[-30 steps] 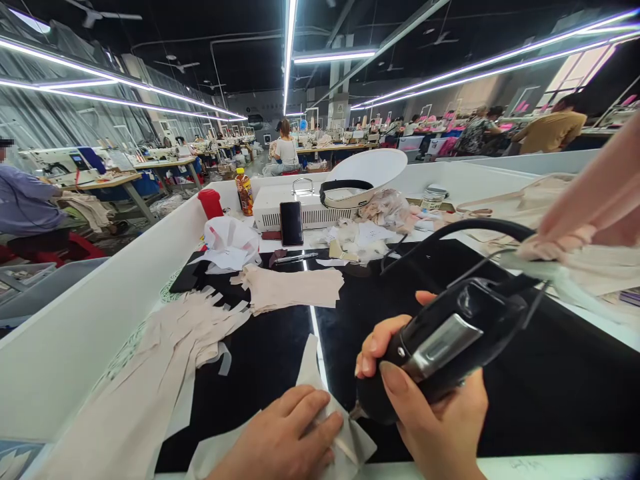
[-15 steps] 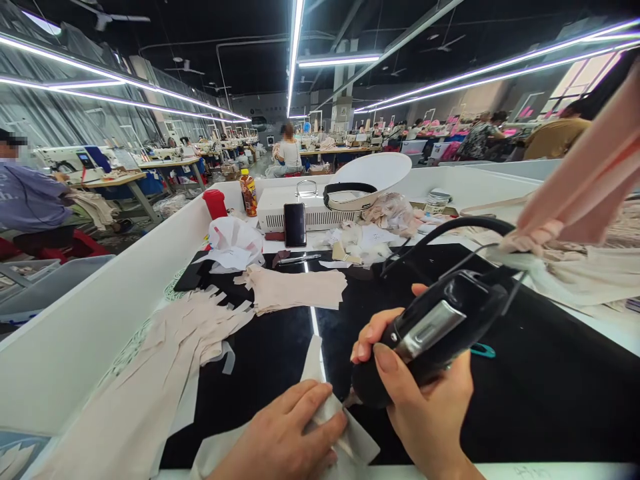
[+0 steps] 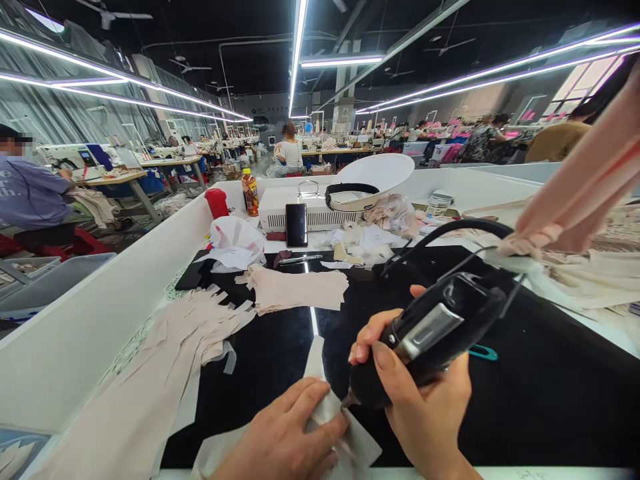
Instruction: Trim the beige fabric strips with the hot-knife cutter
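My right hand (image 3: 425, 393) is wrapped around a black hand-held tool (image 3: 440, 327) with a silver plate and a pointed metal tip. The tip points down at the edge of a thin, pale fabric piece (image 3: 316, 363), just beside the fingers of my left hand (image 3: 295, 427). Those fingers are bent and hold the fabric piece down on the black work surface (image 3: 540, 400). My left thumb is partly hidden. From the tool's rear, a black cable (image 3: 450, 227) curves back, and a twisted pink cloth (image 3: 560, 200) is tied there, running up to the right.
A stack of beige fabric pieces (image 3: 300, 290) lies ahead, with longer strips (image 3: 150, 373) to the left. Farther back are a phone (image 3: 297, 225), a white box (image 3: 280, 207), a bottle (image 3: 250, 193) and scraps. Teal snips (image 3: 484, 352) lie at right. A person (image 3: 33, 180) sits beyond the left wall.
The tool in my right hand has shifted very slightly left, its tip nearer the fabric under my left hand. My left hand has hardly moved.
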`<state>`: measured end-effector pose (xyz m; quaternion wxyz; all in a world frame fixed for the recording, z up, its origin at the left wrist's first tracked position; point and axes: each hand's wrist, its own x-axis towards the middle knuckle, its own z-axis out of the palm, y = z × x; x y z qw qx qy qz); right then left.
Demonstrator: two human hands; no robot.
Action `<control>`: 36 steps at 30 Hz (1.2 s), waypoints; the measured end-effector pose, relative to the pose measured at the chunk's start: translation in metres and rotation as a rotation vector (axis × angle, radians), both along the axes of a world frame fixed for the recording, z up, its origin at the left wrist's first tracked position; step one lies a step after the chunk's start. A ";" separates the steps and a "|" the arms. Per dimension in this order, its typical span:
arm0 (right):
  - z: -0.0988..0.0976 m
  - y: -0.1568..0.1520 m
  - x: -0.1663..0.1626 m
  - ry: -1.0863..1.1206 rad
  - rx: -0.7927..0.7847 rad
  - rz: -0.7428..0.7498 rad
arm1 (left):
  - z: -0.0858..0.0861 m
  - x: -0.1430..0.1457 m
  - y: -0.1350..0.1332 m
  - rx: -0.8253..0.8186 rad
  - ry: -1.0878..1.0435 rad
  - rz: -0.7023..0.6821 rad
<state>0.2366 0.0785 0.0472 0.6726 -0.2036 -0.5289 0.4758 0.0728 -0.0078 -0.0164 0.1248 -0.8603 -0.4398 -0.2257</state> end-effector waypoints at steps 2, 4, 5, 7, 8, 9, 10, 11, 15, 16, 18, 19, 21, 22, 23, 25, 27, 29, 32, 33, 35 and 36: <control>0.000 0.002 0.000 0.029 0.004 -0.002 | 0.001 0.001 -0.001 -0.015 -0.012 0.001; 0.000 0.003 -0.001 0.047 0.010 0.004 | 0.003 0.003 -0.002 -0.027 -0.024 -0.001; 0.000 0.003 -0.002 0.050 0.007 0.006 | 0.003 0.004 -0.002 -0.028 -0.031 0.000; 0.000 0.003 -0.003 0.045 0.000 0.003 | 0.004 0.005 -0.002 -0.022 -0.043 -0.004; 0.000 0.002 -0.003 0.040 -0.001 -0.002 | 0.003 0.006 -0.001 -0.015 -0.048 -0.007; 0.001 0.002 -0.004 0.036 0.000 -0.011 | 0.003 0.007 -0.001 -0.008 -0.054 -0.008; 0.001 0.001 -0.004 0.031 0.005 -0.019 | 0.002 0.008 -0.001 -0.004 -0.060 -0.009; 0.002 0.001 -0.004 0.023 0.008 -0.025 | 0.001 0.008 0.000 0.000 -0.066 -0.009; 0.006 0.000 -0.004 -0.003 -0.015 -0.053 | 0.002 0.010 -0.003 0.000 -0.066 -0.024; 0.007 0.000 -0.005 -0.009 -0.023 -0.059 | 0.005 0.009 -0.004 -0.018 -0.068 -0.033; 0.007 0.000 -0.005 -0.014 -0.030 -0.068 | 0.014 0.005 -0.002 -0.092 -0.082 -0.036; 0.007 0.000 -0.005 -0.016 -0.024 -0.067 | 0.019 0.001 0.001 -0.144 -0.093 -0.032; 0.005 0.001 -0.005 -0.011 -0.002 -0.065 | 0.028 -0.008 0.011 -0.246 -0.121 -0.022; 0.004 0.001 -0.005 -0.009 0.008 -0.063 | 0.031 -0.014 0.019 -0.281 -0.132 -0.054; 0.003 0.002 -0.004 -0.008 0.015 -0.062 | 0.033 -0.019 0.027 -0.305 -0.142 -0.091; 0.001 0.003 -0.003 -0.015 0.015 -0.058 | 0.033 -0.029 0.043 -0.331 -0.171 -0.142; -0.001 0.004 -0.002 -0.031 0.019 -0.058 | 0.029 -0.035 0.054 -0.364 -0.167 -0.166; -0.002 0.004 0.000 -0.038 0.026 -0.054 | 0.024 -0.038 0.057 -0.376 -0.145 -0.162; -0.003 0.002 0.002 -0.023 0.020 -0.021 | 0.020 -0.040 0.048 -0.345 -0.099 -0.120; -0.003 0.001 0.002 -0.012 0.005 -0.012 | 0.019 -0.040 0.044 -0.332 -0.085 -0.101; -0.002 -0.002 0.002 0.015 -0.030 -0.013 | 0.019 -0.040 0.035 -0.314 -0.070 -0.069; -0.001 -0.003 0.001 0.026 -0.044 -0.020 | 0.019 -0.040 0.032 -0.311 -0.069 -0.056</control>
